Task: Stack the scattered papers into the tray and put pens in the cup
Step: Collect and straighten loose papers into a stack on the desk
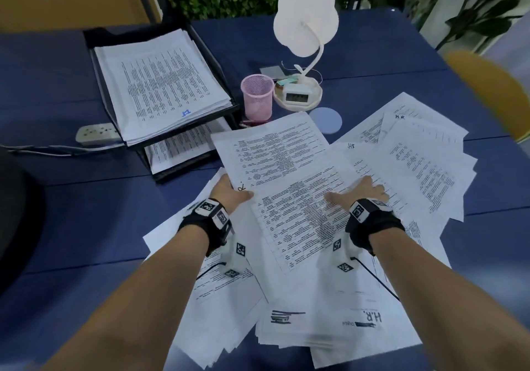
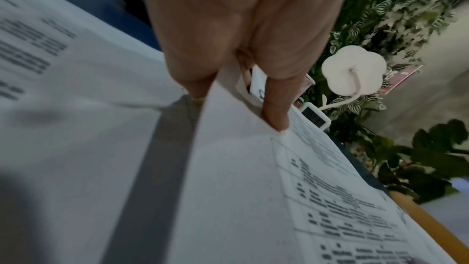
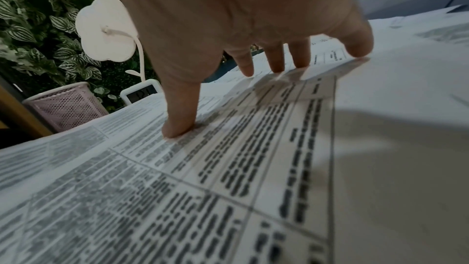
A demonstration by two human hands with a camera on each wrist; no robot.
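Head view: taken from above and behind both forearms, facing forward and down over the blue table (image 1: 71,84); it takes in the whole spread of papers (image 1: 289,187), with the tray (image 1: 99,64) beyond the left hand (image 1: 229,194) and the lamp (image 1: 305,26) far ahead between the hands. Left wrist view: set very close beneath the left hand (image 2: 236,27), looking along the fingers (image 2: 275,107) at a sheet edge. Right wrist view: equally close, looking along the right hand (image 3: 228,17) across the printed sheet (image 3: 203,168). All three views share the lamp, the pink mesh cup (image 3: 66,105) and the small clock (image 3: 140,93) ahead of the hands.
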